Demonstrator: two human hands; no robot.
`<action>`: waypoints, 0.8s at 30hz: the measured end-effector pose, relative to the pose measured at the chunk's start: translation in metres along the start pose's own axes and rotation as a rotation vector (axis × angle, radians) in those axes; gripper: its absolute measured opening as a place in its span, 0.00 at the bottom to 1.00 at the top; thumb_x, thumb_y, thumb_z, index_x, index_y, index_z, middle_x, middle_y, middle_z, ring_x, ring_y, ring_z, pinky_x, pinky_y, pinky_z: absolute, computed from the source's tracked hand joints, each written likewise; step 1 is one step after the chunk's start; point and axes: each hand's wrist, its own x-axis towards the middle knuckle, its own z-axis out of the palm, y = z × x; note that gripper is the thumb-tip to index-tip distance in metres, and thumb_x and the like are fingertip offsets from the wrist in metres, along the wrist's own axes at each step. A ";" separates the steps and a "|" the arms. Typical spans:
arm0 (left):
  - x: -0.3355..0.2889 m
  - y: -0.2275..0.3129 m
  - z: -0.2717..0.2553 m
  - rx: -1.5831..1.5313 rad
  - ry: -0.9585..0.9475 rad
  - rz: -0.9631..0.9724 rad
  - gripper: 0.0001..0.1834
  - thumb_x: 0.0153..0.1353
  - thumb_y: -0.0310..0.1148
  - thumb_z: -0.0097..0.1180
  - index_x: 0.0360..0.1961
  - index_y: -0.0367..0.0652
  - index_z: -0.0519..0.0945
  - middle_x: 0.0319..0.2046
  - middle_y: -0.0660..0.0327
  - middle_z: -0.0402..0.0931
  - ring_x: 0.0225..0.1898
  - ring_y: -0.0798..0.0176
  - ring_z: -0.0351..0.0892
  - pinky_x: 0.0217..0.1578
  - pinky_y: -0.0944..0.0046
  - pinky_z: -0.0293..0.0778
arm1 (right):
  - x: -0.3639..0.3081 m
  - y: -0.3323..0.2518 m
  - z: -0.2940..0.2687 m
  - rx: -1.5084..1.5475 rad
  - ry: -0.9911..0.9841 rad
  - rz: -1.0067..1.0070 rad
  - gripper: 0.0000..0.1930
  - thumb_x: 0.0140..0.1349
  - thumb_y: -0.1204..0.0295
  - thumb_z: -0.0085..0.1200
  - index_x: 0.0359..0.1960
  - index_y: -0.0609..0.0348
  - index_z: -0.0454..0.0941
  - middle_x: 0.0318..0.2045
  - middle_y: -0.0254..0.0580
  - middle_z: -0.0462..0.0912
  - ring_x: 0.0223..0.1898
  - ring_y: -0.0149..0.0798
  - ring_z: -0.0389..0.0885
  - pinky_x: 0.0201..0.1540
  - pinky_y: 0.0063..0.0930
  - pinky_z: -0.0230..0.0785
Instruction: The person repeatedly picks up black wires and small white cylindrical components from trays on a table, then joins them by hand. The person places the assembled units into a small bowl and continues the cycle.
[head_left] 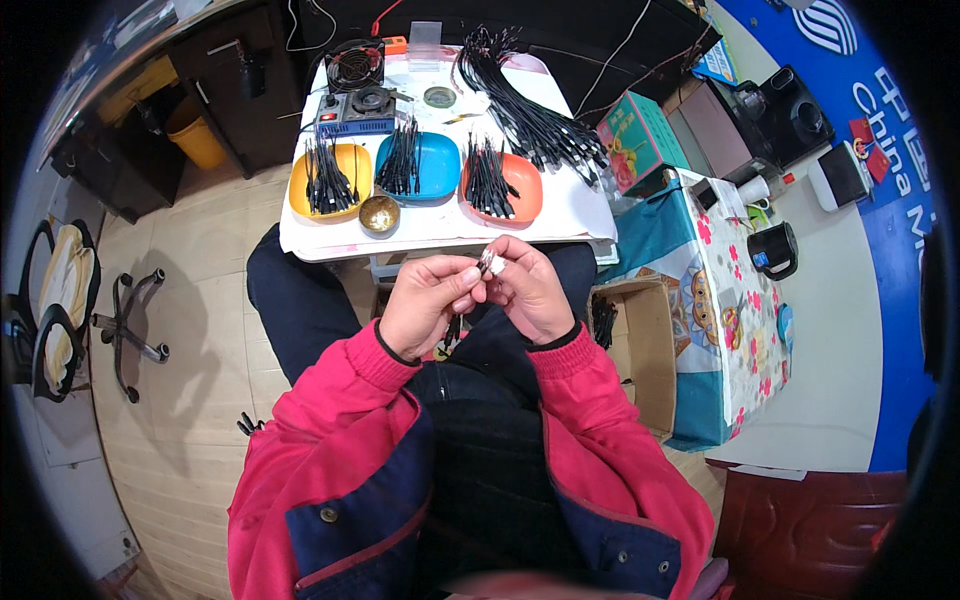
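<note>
My left hand [425, 300] and my right hand [532, 295] meet over my lap, just in front of the table's near edge. Both are closed in a pinch, fingertips together, on a small connector end [489, 263] with silvery and white parts. A black cable [453, 330] hangs below my left fingers; it seems to belong to that end, though the fingers hide the join. Beyond my hands, short black cables lie in a yellow tray [297, 205], a blue tray [440, 190] and an orange tray [530, 205]. A small brass-coloured bowl [379, 215] stands between the yellow and blue trays.
A large bundle of black cables [530, 115] covers the table's right side. At the back left stand a blue-grey box with a dial [355, 112] and a fan [355, 66]. Right of me are an open cardboard box [648, 340] and a cloth-covered side table [740, 330].
</note>
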 end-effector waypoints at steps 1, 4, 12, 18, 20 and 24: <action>0.000 0.001 -0.001 -0.033 -0.015 -0.025 0.10 0.67 0.25 0.54 0.44 0.30 0.80 0.28 0.58 0.79 0.25 0.73 0.70 0.27 0.76 0.65 | -0.001 -0.001 0.000 -0.033 0.017 -0.001 0.08 0.65 0.70 0.56 0.42 0.58 0.74 0.30 0.29 0.79 0.27 0.21 0.74 0.27 0.12 0.61; 0.001 0.001 -0.003 -0.074 -0.061 -0.072 0.10 0.67 0.26 0.54 0.44 0.30 0.80 0.28 0.58 0.79 0.25 0.73 0.70 0.27 0.76 0.66 | -0.003 -0.003 -0.001 0.038 0.027 -0.065 0.09 0.65 0.70 0.57 0.42 0.59 0.74 0.32 0.31 0.78 0.29 0.21 0.74 0.28 0.12 0.61; 0.006 0.003 -0.006 0.318 -0.094 -0.035 0.11 0.68 0.28 0.52 0.46 0.31 0.80 0.31 0.60 0.81 0.24 0.78 0.66 0.26 0.77 0.65 | 0.007 -0.009 -0.020 -0.144 -0.096 0.033 0.05 0.67 0.72 0.55 0.40 0.59 0.74 0.31 0.30 0.78 0.31 0.23 0.77 0.32 0.13 0.65; 0.017 0.003 -0.019 0.550 -0.060 0.049 0.09 0.68 0.27 0.53 0.42 0.32 0.82 0.27 0.64 0.80 0.30 0.74 0.75 0.31 0.76 0.70 | 0.035 0.003 -0.039 0.208 -0.290 0.362 0.10 0.67 0.70 0.53 0.47 0.58 0.71 0.35 0.34 0.78 0.34 0.32 0.80 0.38 0.23 0.71; 0.021 0.002 -0.026 0.488 0.002 -0.016 0.09 0.68 0.27 0.53 0.41 0.33 0.82 0.26 0.64 0.80 0.28 0.76 0.74 0.29 0.77 0.67 | 0.056 -0.006 -0.063 -0.067 -0.271 0.280 0.11 0.67 0.70 0.53 0.48 0.58 0.72 0.38 0.34 0.79 0.38 0.29 0.79 0.40 0.22 0.71; 0.030 -0.002 -0.040 0.386 0.064 -0.051 0.08 0.68 0.27 0.53 0.41 0.34 0.82 0.25 0.65 0.79 0.24 0.79 0.69 0.25 0.78 0.62 | 0.153 -0.048 -0.139 -1.343 0.327 -0.479 0.07 0.57 0.75 0.57 0.36 0.62 0.79 0.35 0.45 0.80 0.35 0.42 0.80 0.41 0.34 0.73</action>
